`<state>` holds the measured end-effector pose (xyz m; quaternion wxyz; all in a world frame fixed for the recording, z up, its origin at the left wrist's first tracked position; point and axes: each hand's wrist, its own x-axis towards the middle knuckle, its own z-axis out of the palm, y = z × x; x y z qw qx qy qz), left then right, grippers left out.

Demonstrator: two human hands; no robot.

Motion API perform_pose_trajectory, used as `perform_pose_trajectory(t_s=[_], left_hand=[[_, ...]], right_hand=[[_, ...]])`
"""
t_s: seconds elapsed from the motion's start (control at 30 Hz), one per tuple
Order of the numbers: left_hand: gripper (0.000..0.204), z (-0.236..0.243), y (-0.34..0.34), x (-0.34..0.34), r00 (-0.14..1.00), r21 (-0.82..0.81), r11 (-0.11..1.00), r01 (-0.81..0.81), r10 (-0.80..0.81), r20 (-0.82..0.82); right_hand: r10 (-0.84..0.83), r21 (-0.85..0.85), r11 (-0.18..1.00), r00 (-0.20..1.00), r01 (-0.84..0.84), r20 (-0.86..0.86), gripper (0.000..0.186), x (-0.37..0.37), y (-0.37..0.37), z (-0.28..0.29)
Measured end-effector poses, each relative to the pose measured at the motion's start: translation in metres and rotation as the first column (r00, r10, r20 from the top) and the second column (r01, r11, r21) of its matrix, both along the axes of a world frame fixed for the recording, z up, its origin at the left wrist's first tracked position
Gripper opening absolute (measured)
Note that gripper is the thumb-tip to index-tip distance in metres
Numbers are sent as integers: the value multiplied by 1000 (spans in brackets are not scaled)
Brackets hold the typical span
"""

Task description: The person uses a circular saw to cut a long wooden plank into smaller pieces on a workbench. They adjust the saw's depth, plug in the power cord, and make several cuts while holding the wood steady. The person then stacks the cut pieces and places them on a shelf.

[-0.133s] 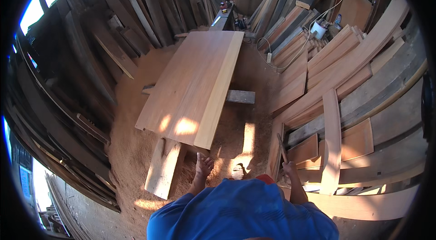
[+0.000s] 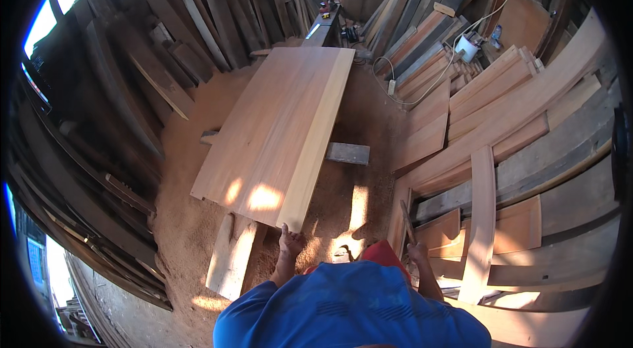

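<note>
Head view: left hand (image 2: 289,240) grips wide panel (image 2: 277,137) amid stacked planks (image 2: 488,117).

Dim shed, sun patches, blown-out gaps, fisheye-bent edges

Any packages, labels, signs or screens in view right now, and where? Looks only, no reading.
No signs, screens or readable labels show.
White tub: small round container, far right among the stacked planks, beside a pale cable; the only package-like thing.
Small dark and red items: on the machine bench beyond the large board; too small to identify.
Left hand: grips the near corner of the large pale board.
Right hand: rests by a narrow plank edge.
</note>
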<state>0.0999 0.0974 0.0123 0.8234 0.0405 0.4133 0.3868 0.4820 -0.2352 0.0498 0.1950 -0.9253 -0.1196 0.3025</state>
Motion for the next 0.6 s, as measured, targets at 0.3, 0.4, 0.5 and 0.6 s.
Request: perform_pose_trajectory(t_s=[0.3, 0.4, 0.5, 0.6], left_hand=[[62, 1, -13, 42, 772, 93, 940, -329, 324, -547], [67, 16, -16, 30, 749, 2, 986, -169, 129, -650], [71, 16, 5, 38, 634, -109, 953, -283, 101, -767], [60, 48, 3, 49, 427, 161, 986, -39, 162, -890]], right_hand=[[12, -97, 995, 978, -33, -207, 42, 108, 90, 9], [38, -82, 995, 966, -61, -257, 43, 166, 136, 9], [242, -50, 966, 954, -254, -175, 44, 234, 187, -4], [281, -59, 955, 951, -290, -129, 50, 275, 223, 2]])
